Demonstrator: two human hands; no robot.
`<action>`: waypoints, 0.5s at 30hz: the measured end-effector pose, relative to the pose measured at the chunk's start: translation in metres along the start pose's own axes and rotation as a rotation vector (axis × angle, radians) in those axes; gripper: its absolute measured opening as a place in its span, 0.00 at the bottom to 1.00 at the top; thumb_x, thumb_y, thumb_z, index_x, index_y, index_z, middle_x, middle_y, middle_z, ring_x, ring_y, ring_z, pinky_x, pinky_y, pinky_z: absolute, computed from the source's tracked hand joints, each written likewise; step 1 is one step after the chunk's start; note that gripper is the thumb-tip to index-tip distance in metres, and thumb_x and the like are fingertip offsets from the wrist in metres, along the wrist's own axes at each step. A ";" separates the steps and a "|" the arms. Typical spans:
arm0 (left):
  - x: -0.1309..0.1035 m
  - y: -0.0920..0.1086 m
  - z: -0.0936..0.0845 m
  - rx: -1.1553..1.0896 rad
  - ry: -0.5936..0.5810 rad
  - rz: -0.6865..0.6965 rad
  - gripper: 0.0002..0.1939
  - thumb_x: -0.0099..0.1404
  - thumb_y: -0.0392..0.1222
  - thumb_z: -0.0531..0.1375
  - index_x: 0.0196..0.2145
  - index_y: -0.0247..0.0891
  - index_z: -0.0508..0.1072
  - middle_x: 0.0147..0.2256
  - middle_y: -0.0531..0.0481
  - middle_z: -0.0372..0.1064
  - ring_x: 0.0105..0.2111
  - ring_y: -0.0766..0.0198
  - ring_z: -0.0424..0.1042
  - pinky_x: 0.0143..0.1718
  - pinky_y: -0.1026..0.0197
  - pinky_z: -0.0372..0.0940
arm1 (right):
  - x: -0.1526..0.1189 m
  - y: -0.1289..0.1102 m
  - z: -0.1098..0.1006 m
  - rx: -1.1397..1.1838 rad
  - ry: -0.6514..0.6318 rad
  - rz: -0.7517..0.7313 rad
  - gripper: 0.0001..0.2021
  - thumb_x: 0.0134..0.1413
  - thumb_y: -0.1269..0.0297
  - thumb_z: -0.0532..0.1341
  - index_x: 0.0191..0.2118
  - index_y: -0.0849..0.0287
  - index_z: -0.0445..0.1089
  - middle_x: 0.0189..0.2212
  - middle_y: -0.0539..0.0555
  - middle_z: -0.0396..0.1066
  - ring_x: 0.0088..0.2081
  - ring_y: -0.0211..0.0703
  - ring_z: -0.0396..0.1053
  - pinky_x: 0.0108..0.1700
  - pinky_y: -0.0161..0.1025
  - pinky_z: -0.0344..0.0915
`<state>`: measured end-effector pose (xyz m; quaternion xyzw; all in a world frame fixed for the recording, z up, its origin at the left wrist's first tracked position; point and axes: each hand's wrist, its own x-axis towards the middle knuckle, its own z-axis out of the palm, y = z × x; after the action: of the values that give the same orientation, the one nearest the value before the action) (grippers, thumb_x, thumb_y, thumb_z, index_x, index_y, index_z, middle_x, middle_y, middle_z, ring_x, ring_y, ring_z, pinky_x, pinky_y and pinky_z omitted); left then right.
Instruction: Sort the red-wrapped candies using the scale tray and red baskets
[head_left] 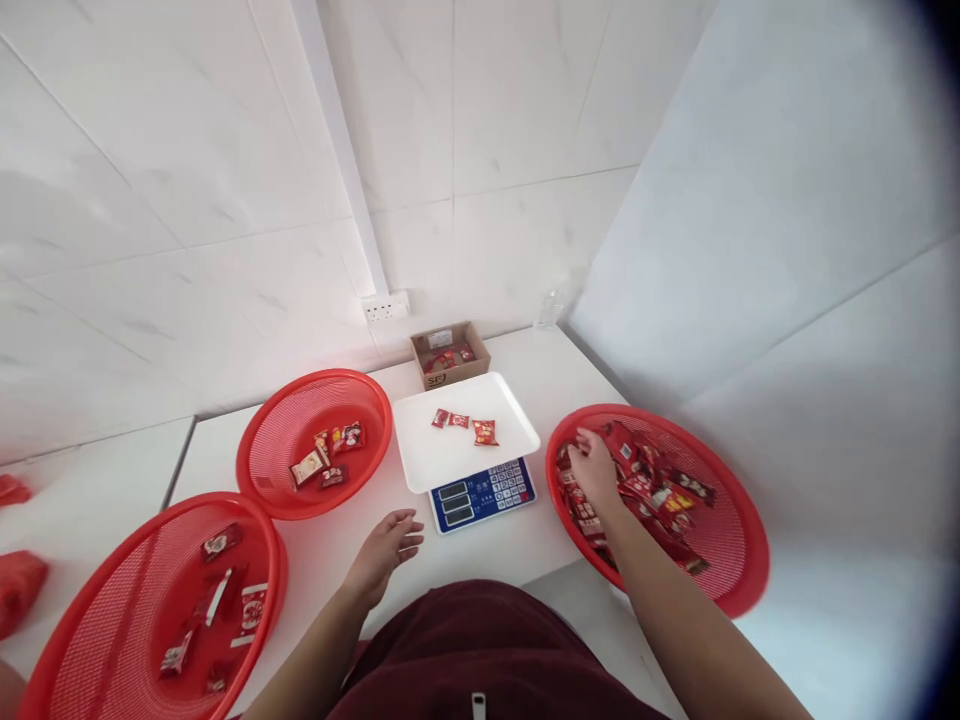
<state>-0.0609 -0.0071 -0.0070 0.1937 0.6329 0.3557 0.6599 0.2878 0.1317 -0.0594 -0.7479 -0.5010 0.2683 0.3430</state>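
My right hand (595,472) reaches into the right red basket (739,545), among many red snack packets (664,490). Its fingers are curled together over the packets at the basket's left side; whatever they pinch is hidden. Over the table, just left of the scale's display, my left hand (384,553) hovers with fingers apart and nothing in it. A digital scale (484,497) with a blue keypad stands between the hands. On its white tray (427,462) lie a larger red packet (484,432) and two small red packets, one of them a small packet (458,421) near the middle.
Behind the scale sits a cardboard box (455,374) with red packets inside. Two more red baskets stand at left, a far basket (259,450) and a near basket (90,610), each holding several packets. A clear glass (550,308) stands by the wall corner, right of a socket (385,306).
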 end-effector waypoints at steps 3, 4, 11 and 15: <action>0.000 -0.004 -0.001 0.026 0.006 -0.004 0.27 0.50 0.57 0.64 0.42 0.37 0.68 0.40 0.43 0.70 0.36 0.64 0.71 0.42 0.58 0.63 | -0.013 0.043 -0.023 -0.170 -0.132 0.071 0.21 0.49 0.64 0.55 0.51 0.62 0.65 0.46 0.61 0.70 0.48 0.49 0.68 0.51 0.44 0.62; 0.001 -0.004 0.002 0.035 0.004 -0.004 0.26 0.50 0.57 0.64 0.41 0.37 0.68 0.40 0.43 0.70 0.35 0.64 0.71 0.42 0.58 0.63 | -0.018 0.053 -0.026 -0.209 -0.195 0.068 0.21 0.49 0.64 0.56 0.51 0.61 0.65 0.46 0.60 0.70 0.48 0.49 0.68 0.50 0.44 0.62; 0.007 -0.001 0.033 0.116 -0.089 0.006 0.27 0.50 0.57 0.63 0.42 0.38 0.68 0.40 0.45 0.70 0.36 0.64 0.70 0.43 0.58 0.63 | -0.036 0.063 -0.006 -0.402 -0.299 0.149 0.28 0.51 0.61 0.57 0.58 0.61 0.56 0.38 0.60 0.74 0.39 0.47 0.72 0.43 0.42 0.63; 0.010 -0.003 0.038 0.202 -0.118 0.030 0.28 0.50 0.58 0.62 0.43 0.38 0.68 0.41 0.44 0.70 0.37 0.63 0.70 0.42 0.58 0.62 | -0.035 0.059 -0.004 -0.398 -0.295 0.208 0.25 0.55 0.63 0.51 0.59 0.61 0.55 0.32 0.59 0.75 0.32 0.47 0.73 0.38 0.42 0.64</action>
<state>-0.0236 0.0055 -0.0116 0.2890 0.6226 0.2881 0.6678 0.3116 0.0828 -0.1006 -0.8008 -0.5090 0.3044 0.0831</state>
